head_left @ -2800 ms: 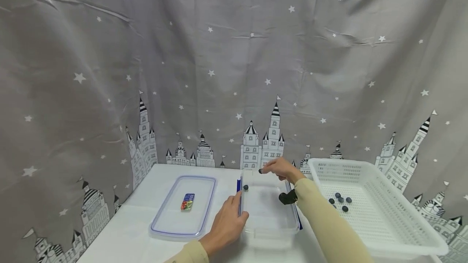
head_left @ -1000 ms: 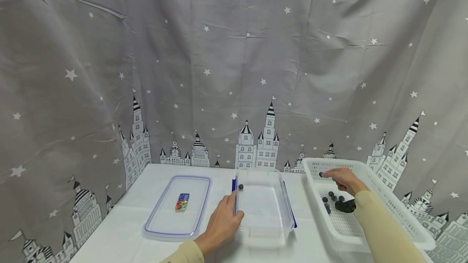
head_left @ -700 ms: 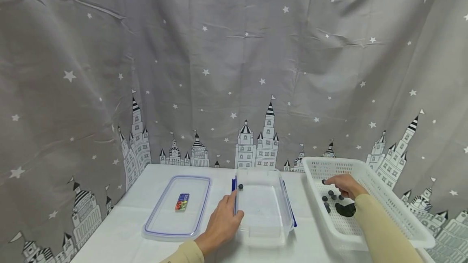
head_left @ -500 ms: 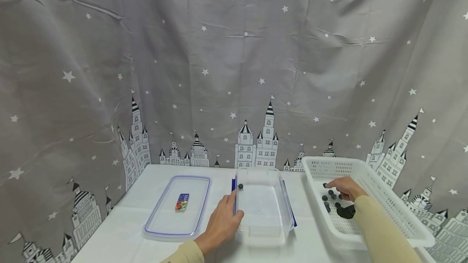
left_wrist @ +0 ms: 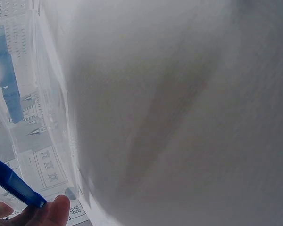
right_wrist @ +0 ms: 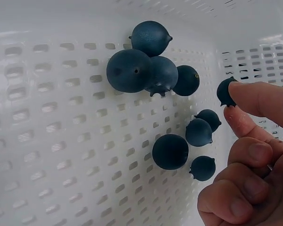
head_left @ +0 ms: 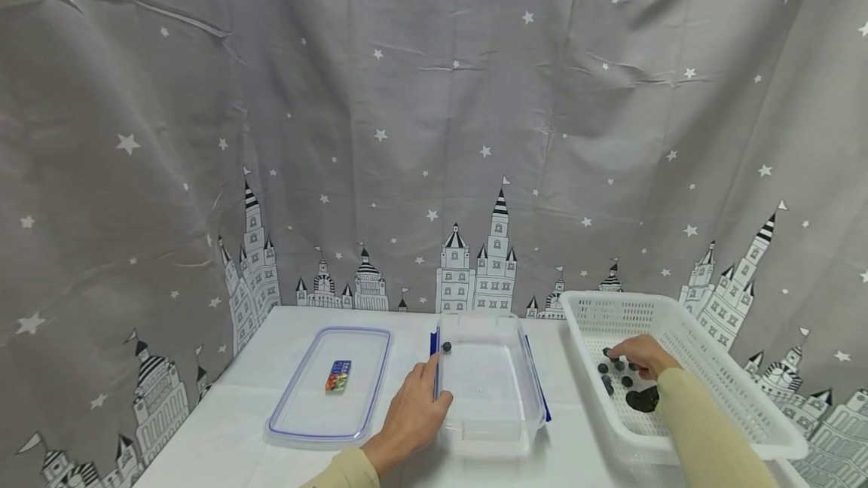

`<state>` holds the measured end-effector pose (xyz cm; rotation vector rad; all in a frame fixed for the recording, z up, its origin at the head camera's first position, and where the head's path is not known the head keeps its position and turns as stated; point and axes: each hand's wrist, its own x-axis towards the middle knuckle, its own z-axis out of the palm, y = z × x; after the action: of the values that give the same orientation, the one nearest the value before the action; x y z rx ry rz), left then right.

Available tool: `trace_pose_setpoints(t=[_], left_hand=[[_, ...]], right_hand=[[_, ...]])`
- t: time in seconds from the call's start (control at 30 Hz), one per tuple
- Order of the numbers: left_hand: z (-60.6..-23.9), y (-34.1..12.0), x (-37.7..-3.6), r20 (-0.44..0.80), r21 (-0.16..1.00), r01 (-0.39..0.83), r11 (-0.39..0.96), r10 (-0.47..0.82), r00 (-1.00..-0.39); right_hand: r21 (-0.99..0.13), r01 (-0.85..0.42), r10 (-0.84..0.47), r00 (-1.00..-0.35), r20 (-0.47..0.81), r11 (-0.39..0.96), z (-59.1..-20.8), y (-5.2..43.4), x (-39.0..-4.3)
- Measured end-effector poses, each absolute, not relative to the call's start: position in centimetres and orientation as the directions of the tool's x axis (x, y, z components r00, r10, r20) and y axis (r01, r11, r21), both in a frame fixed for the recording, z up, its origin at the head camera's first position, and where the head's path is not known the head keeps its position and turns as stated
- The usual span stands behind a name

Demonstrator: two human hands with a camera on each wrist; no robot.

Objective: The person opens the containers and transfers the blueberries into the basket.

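Note:
My right hand (head_left: pixel 640 352), inside the white perforated basket (head_left: pixel 624 311), pinches a small dark blueberry (right_wrist: pixel 225 92) between thumb and index finger. Its other fingers are curled toward the palm. Several more blueberries (right_wrist: pixel 170 151) lie on the basket floor, some bunched together. On the left side of a clear plastic box (head_left: pixel 498 431), my left hand (head_left: pixel 414 409) grips the wall, thumb over the rim. In the left wrist view its fingertips (left_wrist: pixel 60 209) touch a blue latch (left_wrist: pixel 14 183). One blueberry (head_left: pixel 447 346) sits in the box's far left corner.
A clear lid (head_left: pixel 298 416) with a blue seal and a colourful label (head_left: pixel 337 376) lies on the white table (head_left: pixel 237 405) to the left. A grey curtain (head_left: pixel 380 194) with castles and stars hangs behind. Another white rim (head_left: pixel 790 473) shows beneath the basket.
Holding the blueberry, my right hand has travelled right from above the clear box into the basket, then lowered toward the other blueberries. My left hand stays at the box; the head view shifted slightly.

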<state>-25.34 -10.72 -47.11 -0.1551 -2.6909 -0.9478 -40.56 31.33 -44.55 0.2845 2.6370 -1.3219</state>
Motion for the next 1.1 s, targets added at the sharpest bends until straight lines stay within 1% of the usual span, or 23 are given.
trace_pose_setpoints(t=[0.17, 0.43, 0.67, 0.9, 1.1], left_hand=[[-47.1, -10.7, -25.3, 0.296, 0.596, 0.196, 0.779, 0.014, -0.955], [-47.1, -10.7, -25.3, 0.283, 0.603, 0.185, 0.776, 0.008, -0.959], [-47.1, -10.8, -25.4, 0.287, 0.603, 0.183, 0.776, 0.003, -0.958], [-47.1, -10.8, -25.3, 0.294, 0.602, 0.185, 0.777, -0.001, -0.956], [-47.0, -10.8, -25.3, 0.289, 0.601, 0.184, 0.777, 0.004, -0.957]], right_hand=[[-0.768, 0.229, 0.064, -0.969, -0.239, 0.598, -43.9, 31.1, -40.4], [-0.791, 0.11, -0.047, -0.984, -0.173, 0.602, -42.1, 29.7, -40.7], [-0.817, 0.005, -0.152, -0.982, -0.113, 0.577, -39.1, 26.6, -41.3], [-0.804, -0.1, -0.237, -0.97, -0.053, 0.586, -35.8, 23.1, -41.4], [-0.804, -0.109, -0.257, -0.965, -0.056, 0.584, -35.3, 20.3, -41.6]])
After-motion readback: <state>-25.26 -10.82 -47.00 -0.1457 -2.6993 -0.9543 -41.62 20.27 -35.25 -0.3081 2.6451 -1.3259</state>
